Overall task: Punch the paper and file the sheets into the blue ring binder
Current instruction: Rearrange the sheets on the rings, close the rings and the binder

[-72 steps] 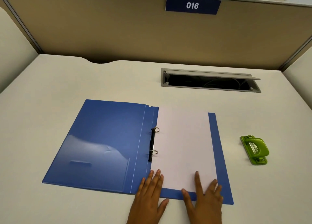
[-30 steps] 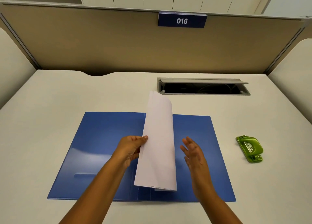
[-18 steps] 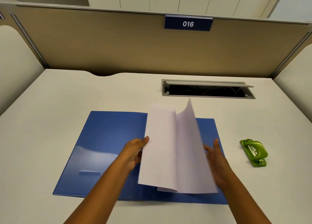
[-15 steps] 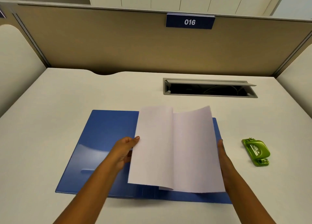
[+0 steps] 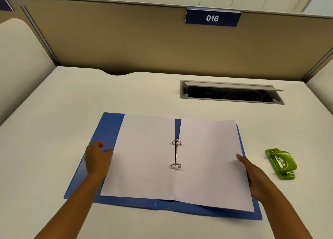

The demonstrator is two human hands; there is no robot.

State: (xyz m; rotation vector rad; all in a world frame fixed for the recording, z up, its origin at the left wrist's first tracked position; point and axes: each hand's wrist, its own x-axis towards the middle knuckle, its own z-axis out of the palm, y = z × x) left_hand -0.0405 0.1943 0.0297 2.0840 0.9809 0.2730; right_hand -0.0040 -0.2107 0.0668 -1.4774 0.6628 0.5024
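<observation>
The blue ring binder (image 5: 108, 128) lies open and flat on the desk. White sheets sit on its two metal rings (image 5: 176, 154): one part (image 5: 144, 157) is spread to the left, the other (image 5: 210, 163) to the right, slightly raised at its outer edge. My left hand (image 5: 96, 160) is blurred, with loosely curled fingers, over the blue cover just beside the left page's edge. My right hand (image 5: 255, 175) holds the right page's outer edge, thumb on top, fingers hidden underneath. The green hole punch (image 5: 282, 164) lies on the desk right of the binder.
A grey cable hatch (image 5: 230, 92) stands open in the desk behind the binder. A tan partition (image 5: 162, 45) with a "016" label (image 5: 212, 18) closes off the back, and padded dividers flank both sides.
The sheets that were lifted and fanned upright have been laid out flat, left and right of the rings. My left hand has moved out to the left page's edge.
</observation>
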